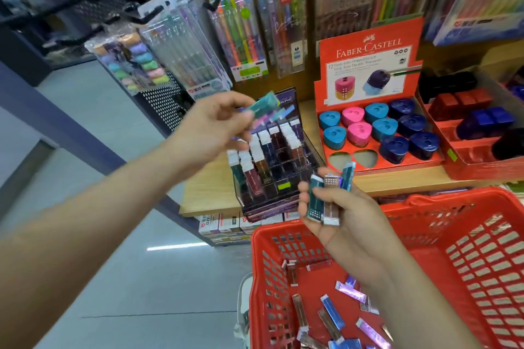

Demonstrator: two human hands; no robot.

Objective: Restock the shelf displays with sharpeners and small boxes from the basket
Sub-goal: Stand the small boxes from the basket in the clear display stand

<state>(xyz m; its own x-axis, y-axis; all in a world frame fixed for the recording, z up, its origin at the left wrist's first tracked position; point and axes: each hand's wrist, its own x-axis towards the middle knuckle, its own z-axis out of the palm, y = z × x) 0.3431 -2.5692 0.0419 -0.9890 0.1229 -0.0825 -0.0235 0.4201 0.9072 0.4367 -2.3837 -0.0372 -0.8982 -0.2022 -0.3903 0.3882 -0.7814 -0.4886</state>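
Note:
My left hand [211, 127] pinches one teal small box [263, 105] just above the dark tiered display [276, 178] on the wooden shelf, which stands part-filled with slim upright boxes. My right hand [340, 215] grips three small boxes [326, 198], teal, brown and blue, above the red basket [459, 235]. Several more slim boxes [334, 312] lie loose on the basket floor. To the right, a red Faber-Castell tray [368, 51] holds blue, pink and navy sharpeners [382, 129], with two front slots unfilled.
Pen and highlighter packs [241, 34] hang on pegs behind the displays. Another red tray with dark blue and red sharpeners [476, 122] sits at the far right. White product boxes [226, 227] line the shelf below. Grey floor and a dark shelf frame lie to the left.

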